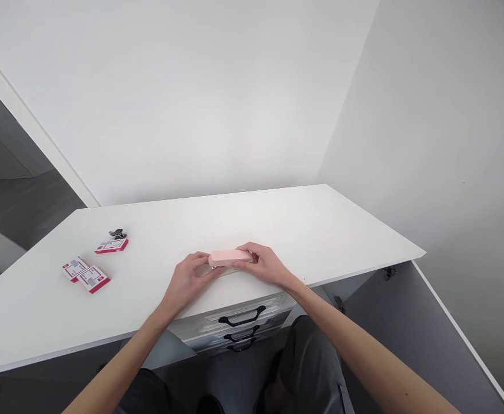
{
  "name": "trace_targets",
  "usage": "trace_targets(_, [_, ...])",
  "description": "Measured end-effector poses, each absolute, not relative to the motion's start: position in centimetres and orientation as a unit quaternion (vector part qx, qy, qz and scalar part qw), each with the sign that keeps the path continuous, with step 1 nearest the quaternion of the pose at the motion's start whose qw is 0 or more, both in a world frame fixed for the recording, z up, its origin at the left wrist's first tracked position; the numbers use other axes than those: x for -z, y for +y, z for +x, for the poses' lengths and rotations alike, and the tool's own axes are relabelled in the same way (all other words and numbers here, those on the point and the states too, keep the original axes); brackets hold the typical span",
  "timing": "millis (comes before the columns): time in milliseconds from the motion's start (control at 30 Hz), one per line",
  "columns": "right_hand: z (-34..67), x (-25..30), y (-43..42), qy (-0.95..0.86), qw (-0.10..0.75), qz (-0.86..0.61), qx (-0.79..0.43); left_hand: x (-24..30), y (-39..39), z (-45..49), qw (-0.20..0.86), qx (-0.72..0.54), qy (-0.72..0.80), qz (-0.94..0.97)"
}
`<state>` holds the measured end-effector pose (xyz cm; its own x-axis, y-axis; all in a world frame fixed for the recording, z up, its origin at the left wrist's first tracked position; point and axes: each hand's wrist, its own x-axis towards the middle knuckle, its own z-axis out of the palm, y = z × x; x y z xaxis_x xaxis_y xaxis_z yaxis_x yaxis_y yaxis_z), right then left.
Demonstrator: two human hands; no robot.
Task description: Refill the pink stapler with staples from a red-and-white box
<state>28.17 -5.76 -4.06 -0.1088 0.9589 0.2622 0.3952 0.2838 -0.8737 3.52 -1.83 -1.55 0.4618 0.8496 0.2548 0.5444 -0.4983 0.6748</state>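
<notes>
A pink stapler [228, 257] is held over the front part of the white countertop, its long side lying left to right. My right hand [263, 261] grips its right end, with the thumb below and the fingers on top. At the stapler's left end, my left hand [194, 274] is closed, index finger and thumb against the tip. A small bit of metal shows under that tip, close to my left thumb. The stapler's underside is mostly hidden.
On the left of the countertop [278, 224] lie several small red and white boxes [93, 278]. A small black and silver tool [118, 233] sits behind the rear box [112, 246]. Below the front edge are drawers with black handles [242, 317] and an open cabinet door [433, 328].
</notes>
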Motion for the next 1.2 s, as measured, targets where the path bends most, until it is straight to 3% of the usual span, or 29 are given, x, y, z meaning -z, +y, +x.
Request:
trace_targets(600, [28.4, 3.4, -6.1, -0.623, 0.465, -0.461, -0.428, 1.9, -2.4, 4.6, 0.284, -0.314, 0.443, 0.790])
trace_targets(1200, [28.2, 3.6, -6.2, -0.651, 0.438, -0.481, -0.390, 1.5, -3.0, 4.3, 0.300, -0.337, 0.449, 0.771])
